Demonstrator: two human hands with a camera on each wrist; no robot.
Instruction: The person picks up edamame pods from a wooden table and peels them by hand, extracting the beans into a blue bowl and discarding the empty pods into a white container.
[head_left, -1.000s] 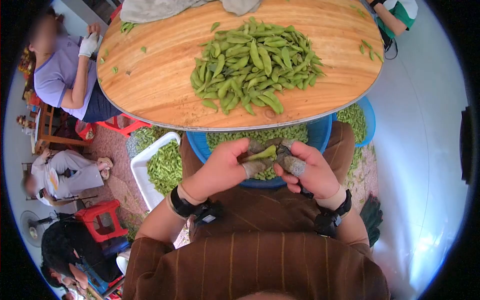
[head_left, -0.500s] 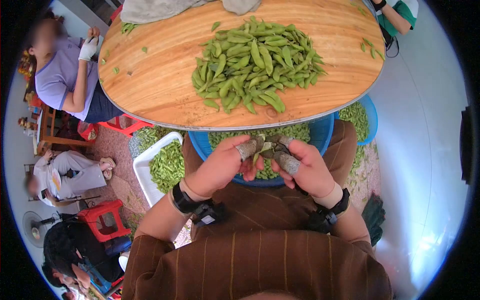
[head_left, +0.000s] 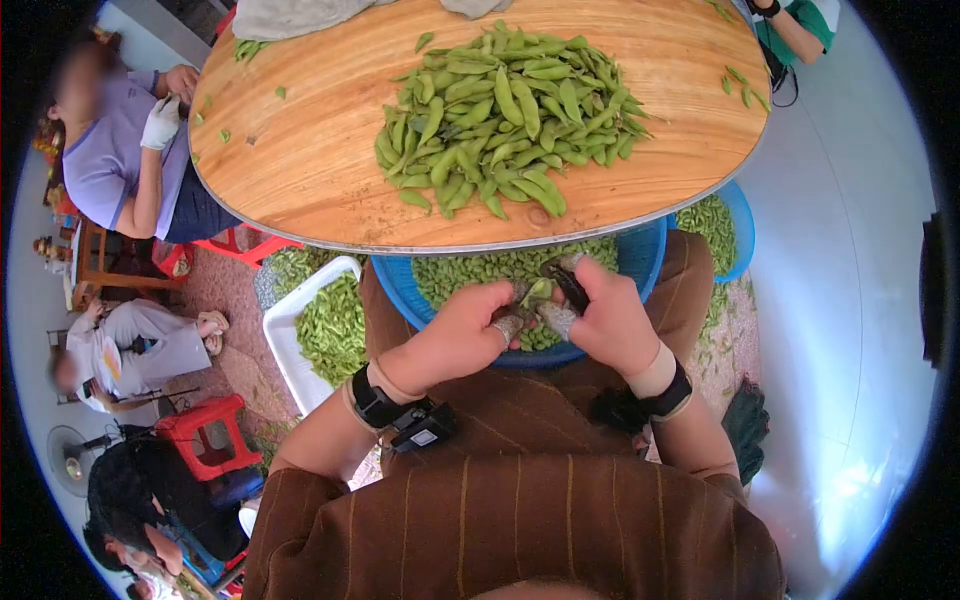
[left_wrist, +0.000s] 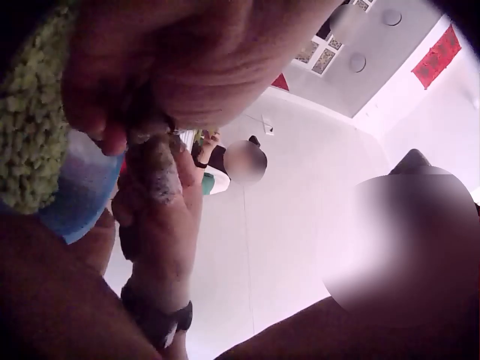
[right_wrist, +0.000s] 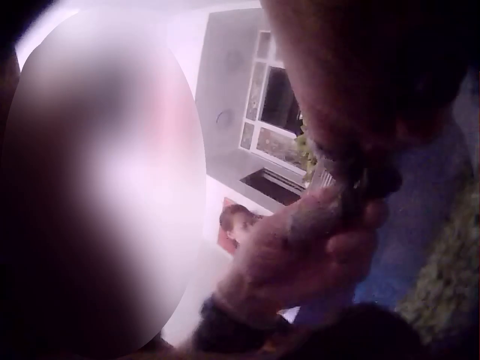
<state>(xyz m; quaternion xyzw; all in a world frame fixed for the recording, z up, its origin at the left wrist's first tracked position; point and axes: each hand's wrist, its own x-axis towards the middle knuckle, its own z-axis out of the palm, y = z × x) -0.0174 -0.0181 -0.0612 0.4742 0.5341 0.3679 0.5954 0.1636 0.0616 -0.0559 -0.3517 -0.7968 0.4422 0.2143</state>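
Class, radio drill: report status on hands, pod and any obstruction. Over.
Left hand, right hand: both gripping green pod. Pod above blue basin holding green beans. Tabletop hides basin's far rim in head view.

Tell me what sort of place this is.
Probably a home or small workshop room used for shelling by hand: a wooden table bears a heap of green pods, a blue tub of shelled beans sits below its edge, and a red stool stands nearby.

Left hand [head_left: 462,335] and right hand [head_left: 612,317] drew closer; another person's [head_left: 112,165] gloved hand [head_left: 161,123] dropped
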